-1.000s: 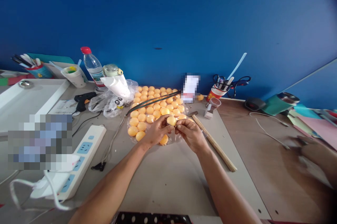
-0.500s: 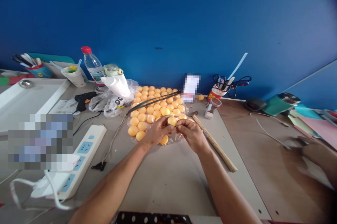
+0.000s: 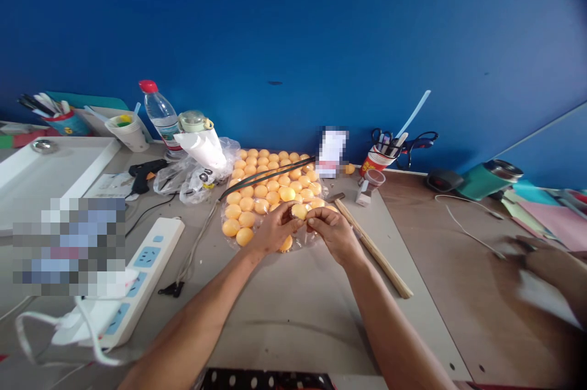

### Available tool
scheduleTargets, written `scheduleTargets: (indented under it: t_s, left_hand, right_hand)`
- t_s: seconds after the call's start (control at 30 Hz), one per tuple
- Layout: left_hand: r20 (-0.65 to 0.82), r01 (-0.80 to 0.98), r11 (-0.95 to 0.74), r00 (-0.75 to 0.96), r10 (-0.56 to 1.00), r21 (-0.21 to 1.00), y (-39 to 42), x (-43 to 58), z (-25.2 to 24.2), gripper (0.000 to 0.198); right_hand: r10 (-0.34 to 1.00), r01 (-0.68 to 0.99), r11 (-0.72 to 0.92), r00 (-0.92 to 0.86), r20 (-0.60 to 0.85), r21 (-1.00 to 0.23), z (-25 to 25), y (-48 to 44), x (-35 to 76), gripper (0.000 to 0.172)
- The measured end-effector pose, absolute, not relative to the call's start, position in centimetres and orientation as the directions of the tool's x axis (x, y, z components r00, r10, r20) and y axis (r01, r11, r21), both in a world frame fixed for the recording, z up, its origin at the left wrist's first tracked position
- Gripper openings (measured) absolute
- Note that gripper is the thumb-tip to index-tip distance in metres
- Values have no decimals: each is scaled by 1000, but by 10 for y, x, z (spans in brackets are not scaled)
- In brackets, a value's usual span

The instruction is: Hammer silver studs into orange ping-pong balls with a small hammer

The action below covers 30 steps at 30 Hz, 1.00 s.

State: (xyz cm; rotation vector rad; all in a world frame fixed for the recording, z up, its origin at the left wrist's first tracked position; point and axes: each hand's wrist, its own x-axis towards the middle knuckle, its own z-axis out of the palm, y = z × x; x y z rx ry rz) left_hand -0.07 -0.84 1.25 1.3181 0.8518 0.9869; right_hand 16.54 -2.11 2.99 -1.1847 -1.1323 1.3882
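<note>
Both my hands meet over the near edge of a clear plastic bag full of several orange balls. My left hand and my right hand pinch one orange ball between their fingertips, just above the pile. Another orange ball shows under my left hand. A dark strap lies across the balls toward the back.
A wooden-handled hammer lies right of my hands. A white power strip, glue gun, water bottle and plastic bags stand left. A cup with scissors is behind. Another person's hand works at far right.
My hands have stayed almost still on the ball, with only slight finger movement. The other person's hand at the right has shifted a little.
</note>
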Motion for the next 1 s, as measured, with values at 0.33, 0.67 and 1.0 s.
scheduleTargets:
  t_s: [0.33,0.67,1.0]
  left_hand:
    - [50,-78,-25,342,938,997,-10,-1,13,48]
    - [64,-28,-58,323,944,998,-13,0,15,44]
    - [78,70,-101,276,958,992,-13,0,10,43]
  right_hand:
    - [991,-153,-113,-85,-101,-982,34,-22,162,15]
    - [990,-157,-110,-103,-95,-981,29,-21,163,16]
    - [990,-133,-119,-90,-108,-984,26,-21,162,16]
